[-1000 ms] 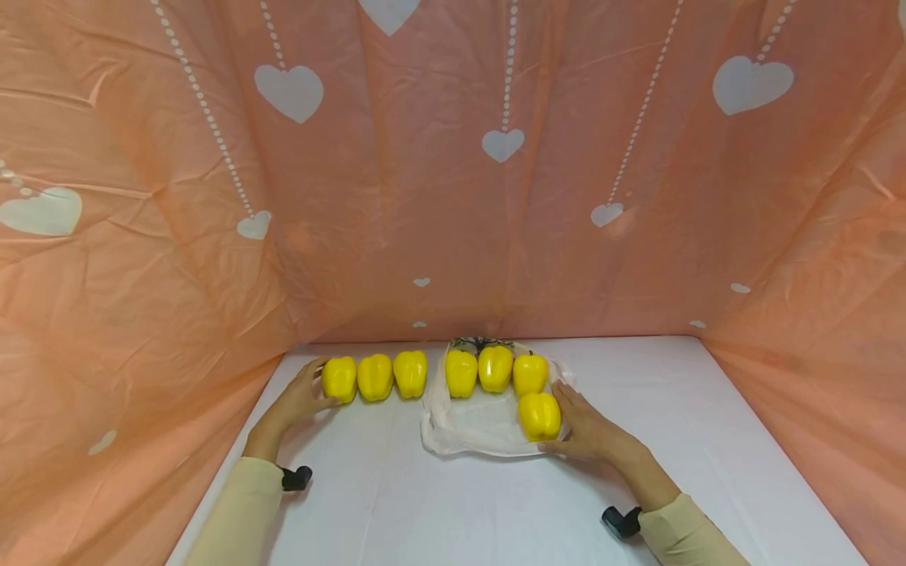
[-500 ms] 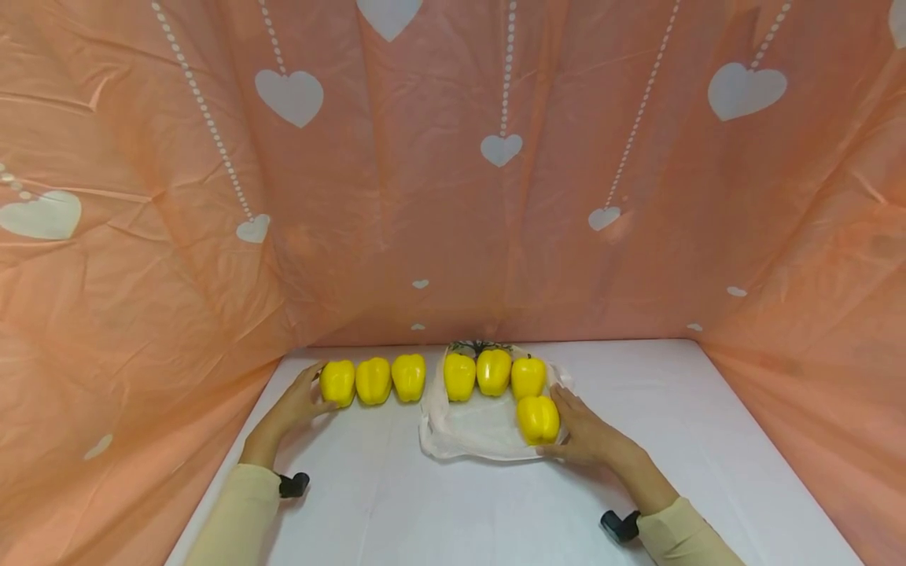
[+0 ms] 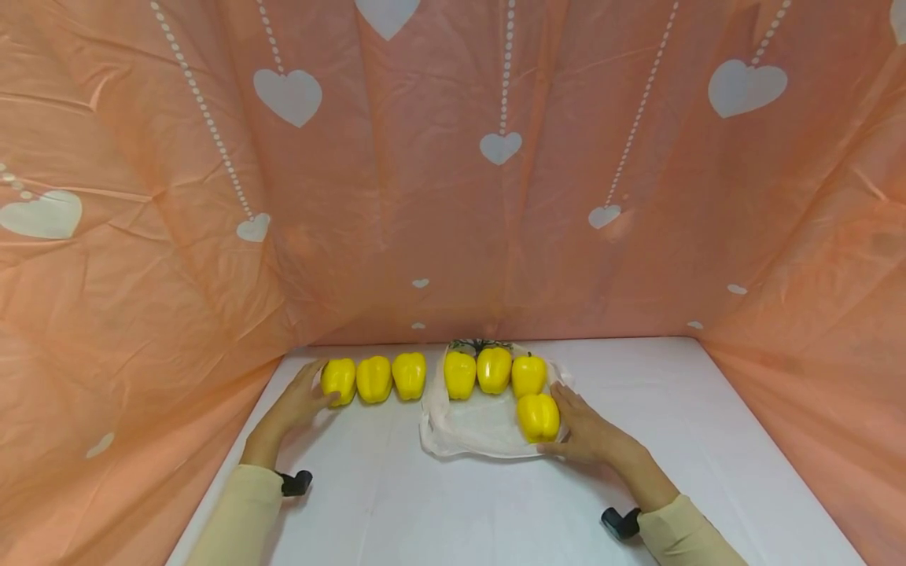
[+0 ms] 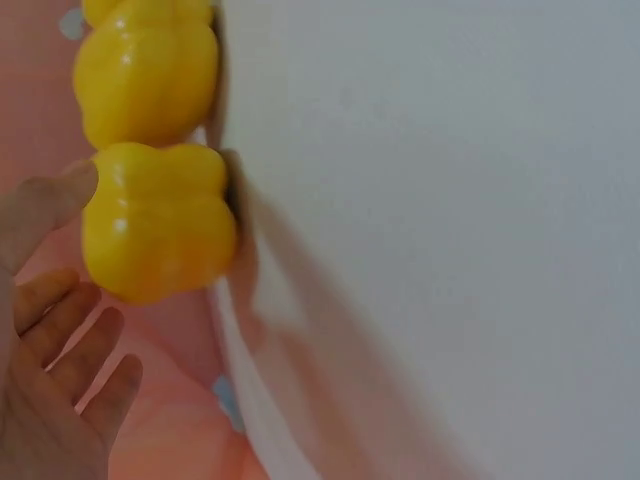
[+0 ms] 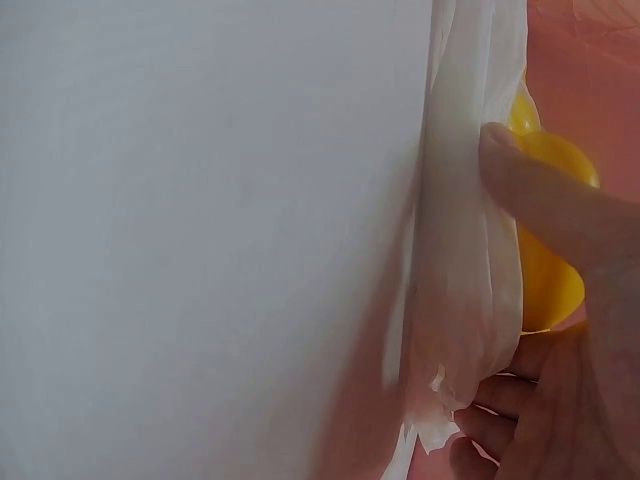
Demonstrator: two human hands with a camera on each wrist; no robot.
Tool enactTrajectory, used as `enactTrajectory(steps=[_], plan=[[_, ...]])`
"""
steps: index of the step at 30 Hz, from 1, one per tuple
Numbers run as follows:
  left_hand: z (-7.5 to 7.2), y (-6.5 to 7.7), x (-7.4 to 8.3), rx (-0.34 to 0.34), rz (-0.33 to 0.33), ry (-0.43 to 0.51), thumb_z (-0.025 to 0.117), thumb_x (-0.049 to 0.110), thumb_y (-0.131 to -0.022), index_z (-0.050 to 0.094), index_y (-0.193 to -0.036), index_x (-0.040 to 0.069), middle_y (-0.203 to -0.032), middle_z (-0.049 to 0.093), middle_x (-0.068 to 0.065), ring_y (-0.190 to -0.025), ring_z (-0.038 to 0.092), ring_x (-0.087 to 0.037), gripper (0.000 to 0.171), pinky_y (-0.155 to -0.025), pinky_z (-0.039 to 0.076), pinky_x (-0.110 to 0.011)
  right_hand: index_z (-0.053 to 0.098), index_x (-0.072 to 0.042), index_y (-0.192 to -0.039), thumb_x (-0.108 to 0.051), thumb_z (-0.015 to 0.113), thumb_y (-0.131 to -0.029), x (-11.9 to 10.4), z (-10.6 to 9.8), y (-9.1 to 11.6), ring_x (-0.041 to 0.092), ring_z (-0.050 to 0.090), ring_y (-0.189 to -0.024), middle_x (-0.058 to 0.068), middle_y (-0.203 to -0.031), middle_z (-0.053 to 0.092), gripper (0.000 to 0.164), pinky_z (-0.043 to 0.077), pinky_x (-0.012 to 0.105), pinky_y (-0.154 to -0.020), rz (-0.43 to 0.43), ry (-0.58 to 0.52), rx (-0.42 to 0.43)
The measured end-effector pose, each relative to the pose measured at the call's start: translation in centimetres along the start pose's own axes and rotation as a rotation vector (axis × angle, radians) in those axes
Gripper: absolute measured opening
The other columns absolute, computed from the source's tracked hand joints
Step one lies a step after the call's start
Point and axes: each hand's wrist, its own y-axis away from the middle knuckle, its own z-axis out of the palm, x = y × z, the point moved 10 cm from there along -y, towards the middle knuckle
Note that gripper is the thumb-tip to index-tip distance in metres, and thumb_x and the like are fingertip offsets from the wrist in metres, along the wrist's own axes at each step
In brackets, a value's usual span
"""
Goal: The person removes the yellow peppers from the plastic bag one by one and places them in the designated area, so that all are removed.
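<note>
Three yellow bell peppers stand in a row on the left; my left hand (image 3: 292,405) is beside the end bell pepper (image 3: 339,381). In the left wrist view its fingers (image 4: 110,395) are spread apart from that pepper, and its thumb reaches the pepper's edge. Several more yellow peppers lie on a thin whitish bag (image 3: 442,432) with a dark tree print. My right hand (image 3: 587,428) rests round the right side of the front bell pepper (image 3: 538,417). In the right wrist view its thumb (image 5: 530,185) lies against the bag's edge, partly covering the pepper.
A white cloth covers the table (image 3: 425,511). Behind it and on both sides hangs an orange curtain (image 3: 453,220) with white hearts. Each wrist carries a small black camera (image 3: 620,523).
The left thumb has shifted slightly over the front of the end pepper. The right hand and the peppers stay where they were; the view bobs a little.
</note>
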Motion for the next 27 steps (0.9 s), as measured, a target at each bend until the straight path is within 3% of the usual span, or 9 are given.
enactTrajectory(steps=[8, 16, 27], plan=[[0.0, 0.0, 1.7, 0.028, 0.011, 0.018, 0.069, 0.026, -0.106, 0.027, -0.162, -0.013, -0.164, 0.028, -0.039, -0.152, 0.026, -0.06, 0.079, -0.125, 0.02, -0.073, 0.016, 0.01, -0.166, -0.054, 0.085, -0.088, 0.2, -0.1, 0.0, 0.052, 0.019, -0.16, 0.03, -0.175, 0.015, 0.123, 0.02, 0.065, -0.129, 0.003, 0.005, 0.001], [0.6, 0.4, 4.6, 0.103, 0.1, -0.006, 0.072, 0.023, -0.104, 0.039, -0.157, -0.012, -0.16, 0.038, -0.039, -0.149, 0.035, -0.058, 0.071, -0.124, 0.027, -0.072, 0.016, 0.009, -0.167, -0.054, 0.086, -0.086, 0.5, 0.0, -0.1, 0.052, 0.019, -0.16, 0.029, -0.175, 0.015, 0.124, 0.021, 0.066, -0.128, 0.016, 0.005, 0.005], [2.7, 0.5, 8.9, 0.132, 0.202, 0.009, 0.078, 0.019, -0.1, 0.046, -0.155, -0.007, -0.156, 0.047, -0.032, -0.146, 0.044, -0.053, 0.069, -0.122, 0.035, -0.069, 0.015, 0.009, -0.167, -0.054, 0.087, -0.086, 0.2, -0.2, 0.2, 0.053, 0.018, -0.16, 0.029, -0.175, 0.014, 0.125, 0.02, 0.065, -0.129, 0.025, 0.013, 0.002]])
